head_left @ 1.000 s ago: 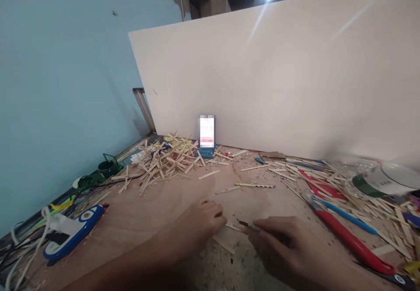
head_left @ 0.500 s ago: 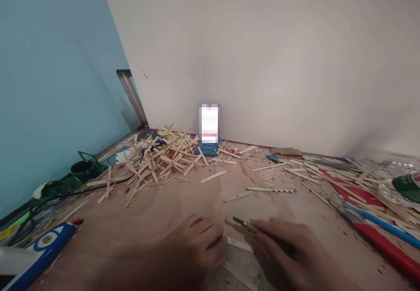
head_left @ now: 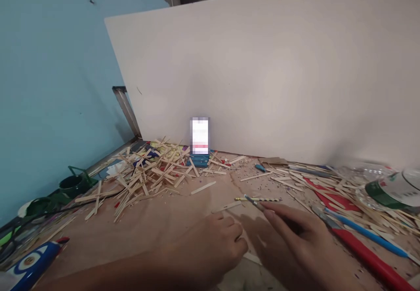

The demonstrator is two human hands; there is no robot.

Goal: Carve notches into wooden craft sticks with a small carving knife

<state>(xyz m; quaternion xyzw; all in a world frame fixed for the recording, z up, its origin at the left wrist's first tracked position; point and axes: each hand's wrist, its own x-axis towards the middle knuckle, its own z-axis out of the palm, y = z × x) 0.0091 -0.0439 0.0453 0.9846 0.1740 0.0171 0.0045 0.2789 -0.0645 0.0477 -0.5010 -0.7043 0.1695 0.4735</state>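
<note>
Wooden stick (head_left: 253, 258), lower centre, lies by our curled left hand (head_left: 216, 243), grip hidden; our right hand (head_left: 297, 232) pinches a knife (head_left: 254, 202): likely carving, next calling for lowering it.

My craft knife (head_left: 252, 201) had a grey blade, metal by the look of it; the heaped sticks (head_left: 162, 168) were all bare, matt wood; my worktop (head_left: 138, 221) looked like dull wood too, fairly smooth tbh; the red handle (head_left: 367, 256) and blue tool (head_left: 365, 232) seemed plain smooth plastic; the bottle (head_left: 393, 190) was shiny clear plastic; the white board (head_left: 246, 72) was flat, smooth and pretty matt.
</note>
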